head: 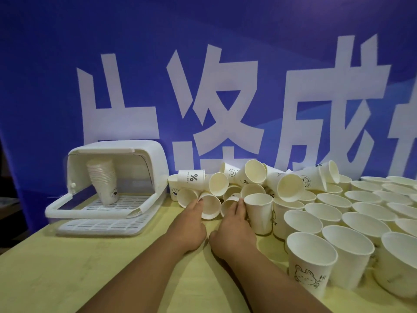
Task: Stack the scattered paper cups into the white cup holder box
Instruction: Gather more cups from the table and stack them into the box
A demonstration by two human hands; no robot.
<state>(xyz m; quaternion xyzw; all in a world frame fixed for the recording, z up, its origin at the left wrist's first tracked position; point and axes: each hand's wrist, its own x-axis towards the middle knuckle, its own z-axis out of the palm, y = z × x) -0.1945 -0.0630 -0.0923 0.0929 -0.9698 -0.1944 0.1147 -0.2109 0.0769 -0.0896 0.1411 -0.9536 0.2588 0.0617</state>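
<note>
The white cup holder box (155, 168) stands at the left with its lid swung up, and a tilted stack of nested cups (103, 179) leans inside on its slotted tray. A heap of tipped paper cups (248, 179) lies in the middle of the table. My left hand (189, 222) reaches into the heap, its fingertips touching a cup lying on its side (211, 207). My right hand (232, 224) lies beside it, fingers against a small tipped cup (228, 205) and next to an upright cup (259, 213). Neither hand plainly grips a cup.
Several upright cups (352, 222) fill the right side of the wooden table (67, 267), one with a rabbit drawing (311, 265) nearest. A blue banner with white characters (203, 75) rises behind. The box's lower tray (101, 224) juts toward me.
</note>
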